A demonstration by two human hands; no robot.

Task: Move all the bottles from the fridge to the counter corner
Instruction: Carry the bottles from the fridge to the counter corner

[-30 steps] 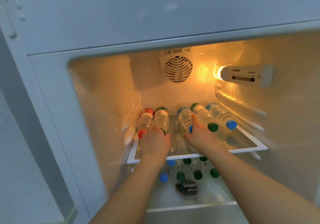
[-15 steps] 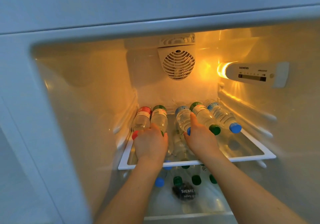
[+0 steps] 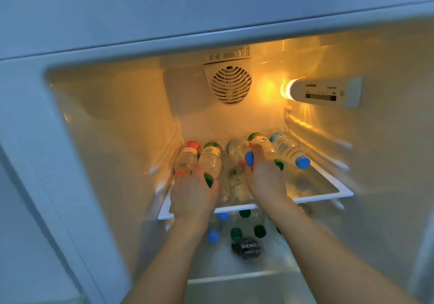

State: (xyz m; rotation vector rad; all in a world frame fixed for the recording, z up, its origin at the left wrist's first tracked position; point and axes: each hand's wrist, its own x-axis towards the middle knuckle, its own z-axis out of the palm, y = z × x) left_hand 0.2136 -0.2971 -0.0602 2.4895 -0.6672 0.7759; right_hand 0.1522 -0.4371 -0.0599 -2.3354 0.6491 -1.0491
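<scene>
Bottles (image 3: 287, 150) lie on the glass shelf (image 3: 324, 192); our left hand (image 3: 193, 198) grasps two necks, our right hand (image 3: 265, 177) two more, and loose neighbours beside our fingers may roll off as we pull.

Warm lamp (image 3: 285, 90) glows beside round fan grille (image 3: 230, 85).

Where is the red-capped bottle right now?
In the head view, the red-capped bottle lies leftmost on the glass shelf, against the fridge's left wall, beside a green-capped bottle, with the left hand on both.
</scene>
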